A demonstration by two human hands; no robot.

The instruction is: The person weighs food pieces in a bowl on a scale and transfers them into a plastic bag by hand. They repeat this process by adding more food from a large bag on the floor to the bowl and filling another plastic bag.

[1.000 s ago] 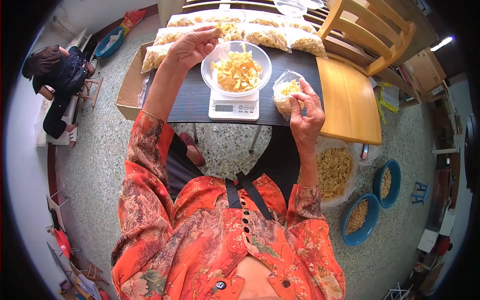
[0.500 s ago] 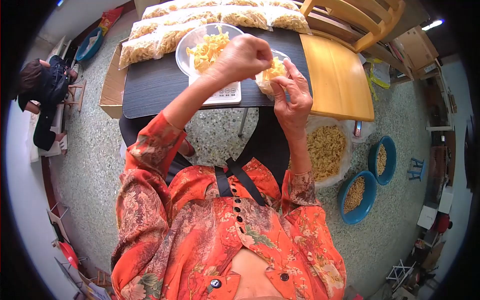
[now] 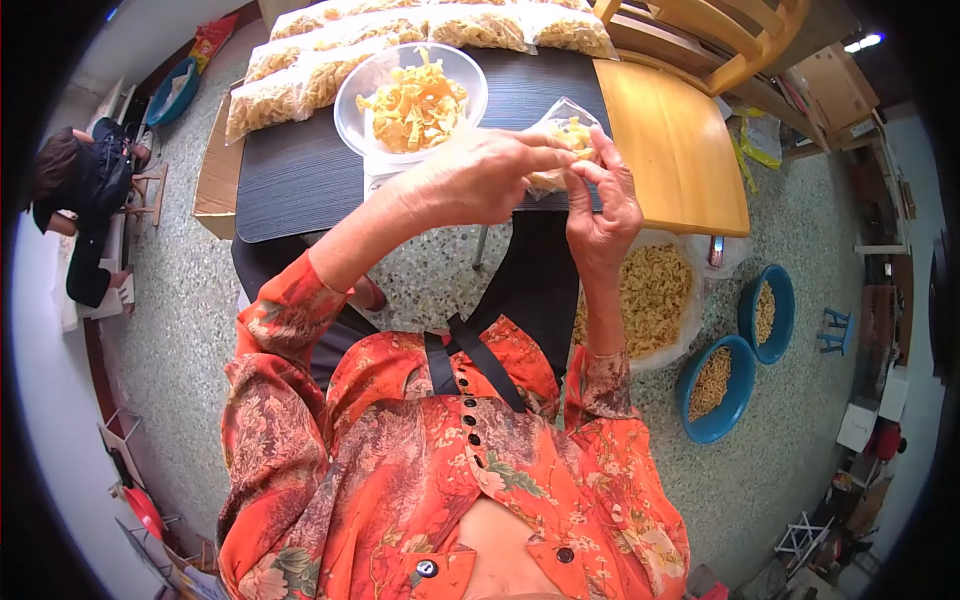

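A small clear plastic bag point(image 3: 568, 118) with yellowish dried flakes inside lies near the right end of the dark table. My right hand point(image 3: 603, 205) pinches its near edge between thumb and fingers. My left hand point(image 3: 478, 178) reaches across from the left, its closed fingertips meeting the right hand's at the same edge; its thumb is mostly hidden. Left of the bag, a clear bowl point(image 3: 345, 115) of curled yellow flakes point(image 3: 415, 105) rests on a white kitchen scale point(image 3: 374, 170), which my left hand and forearm partly cover.
Several filled bags point(image 3: 330, 75) line the far side of the dark table point(image 3: 290, 180). A wooden chair point(image 3: 670, 140) adjoins it on the right. A large lined container of flakes point(image 3: 655, 300) and blue basins point(image 3: 735, 405) stand on the floor. Another person point(image 3: 85, 200) sits far left.
My left hand has come down and nearer to the bag, uncovering more of the bowl. My right hand has moved slightly down and right, still pinching the bag.
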